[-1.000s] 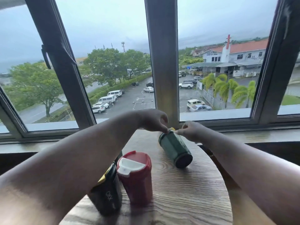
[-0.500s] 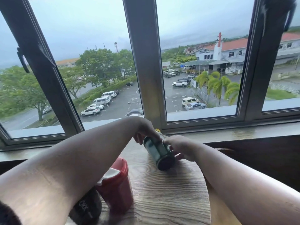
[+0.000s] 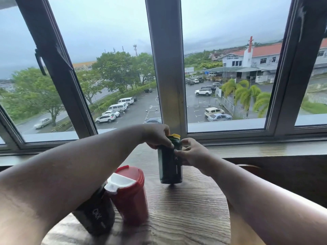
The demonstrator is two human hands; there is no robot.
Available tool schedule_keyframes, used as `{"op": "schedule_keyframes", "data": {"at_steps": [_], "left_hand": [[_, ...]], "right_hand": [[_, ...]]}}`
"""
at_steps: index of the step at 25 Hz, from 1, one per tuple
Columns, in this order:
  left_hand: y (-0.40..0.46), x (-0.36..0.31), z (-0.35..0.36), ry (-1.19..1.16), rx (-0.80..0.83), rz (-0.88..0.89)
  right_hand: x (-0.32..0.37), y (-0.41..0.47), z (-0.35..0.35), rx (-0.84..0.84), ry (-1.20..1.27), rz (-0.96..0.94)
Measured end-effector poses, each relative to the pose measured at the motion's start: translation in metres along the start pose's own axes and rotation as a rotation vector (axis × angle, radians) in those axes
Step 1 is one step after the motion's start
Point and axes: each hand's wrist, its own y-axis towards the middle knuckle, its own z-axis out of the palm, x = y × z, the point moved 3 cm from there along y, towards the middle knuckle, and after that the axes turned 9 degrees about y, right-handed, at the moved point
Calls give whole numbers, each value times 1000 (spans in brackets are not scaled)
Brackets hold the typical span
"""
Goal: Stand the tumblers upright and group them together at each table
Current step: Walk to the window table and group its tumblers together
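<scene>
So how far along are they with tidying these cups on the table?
Most of the way at this table. The red cup and the black cup already stand upright side by side. The left hand and right hand both hold the green cup, now upright but apart from the pair. What looks left is sliding it over to join them.

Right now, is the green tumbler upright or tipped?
Upright: the green tumbler has its yellow lid on top, base at the table, both hands gripping it.
</scene>
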Motion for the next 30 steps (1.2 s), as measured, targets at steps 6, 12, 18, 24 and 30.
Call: {"op": "schedule_keyframes", "data": {"at_steps": [6, 12, 18, 24, 30], "left_hand": [[-50, 12, -11, 96, -146, 103], [-81, 33, -9, 141, -151, 93], [-95, 32, -5, 197, -145, 124], [-99, 36, -3, 200, -209, 139], [-101, 57, -9, 189, -220, 71]], "right_hand": [[19, -10, 19, 93, -124, -137], [24, -16, 35, 165, -395, -229], [16, -14, 43, 181, -711, -278], [23, -16, 54, 217, -645, -299], [23, -4, 72, 344, -562, -277]]}}
